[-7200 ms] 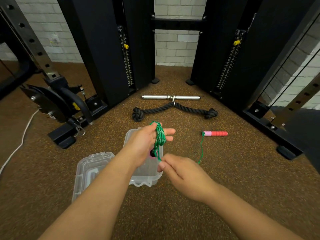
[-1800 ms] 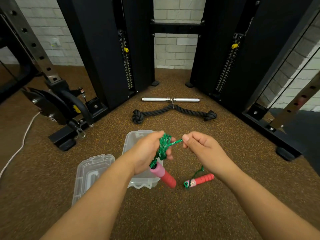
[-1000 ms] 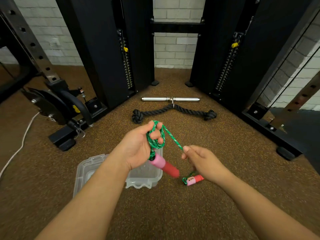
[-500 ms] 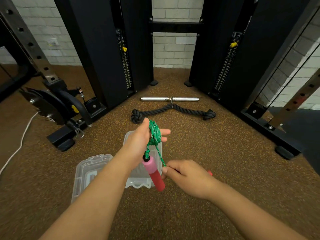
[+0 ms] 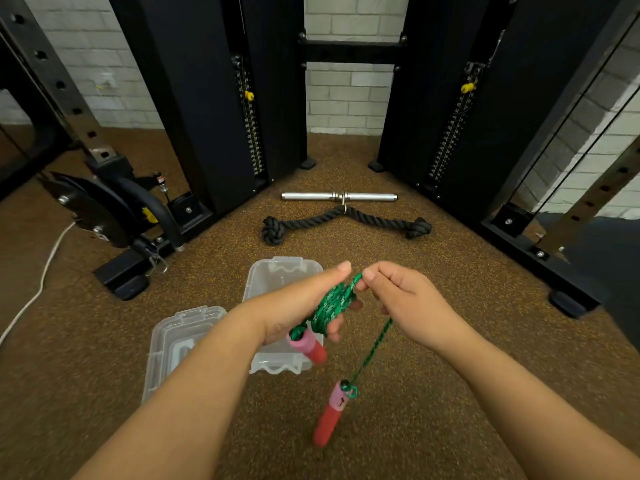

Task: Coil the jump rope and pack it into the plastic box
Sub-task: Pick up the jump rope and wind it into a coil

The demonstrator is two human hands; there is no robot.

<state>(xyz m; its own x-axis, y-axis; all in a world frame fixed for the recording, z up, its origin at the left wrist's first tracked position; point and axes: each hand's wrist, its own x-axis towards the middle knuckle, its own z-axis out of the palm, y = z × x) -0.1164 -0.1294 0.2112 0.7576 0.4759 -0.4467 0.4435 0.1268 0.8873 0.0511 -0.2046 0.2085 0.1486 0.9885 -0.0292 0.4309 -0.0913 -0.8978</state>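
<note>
Both hands, left (image 5: 298, 306) and right (image 5: 405, 303), grip the green jump rope (image 5: 332, 306) above the open plastic box (image 5: 277, 362), its lid (image 5: 173, 344) left, a black rope attachment (image 5: 346, 220) and steel bar (image 5: 339, 196) far beyond.

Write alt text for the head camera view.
Left hand holds coils of green jump rope while the right hand pinches the strand; one red handle dangles. Below on the gym floor, an open plastic box and its lid.

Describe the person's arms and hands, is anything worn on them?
Both forearms are bare up to the frame edge: no sleeves show. The left hand and right hand have no gloves, and no rings, watch or wristbands are visible on them. Fingernails look short and unpainted. No markings or tattoos show.
</note>
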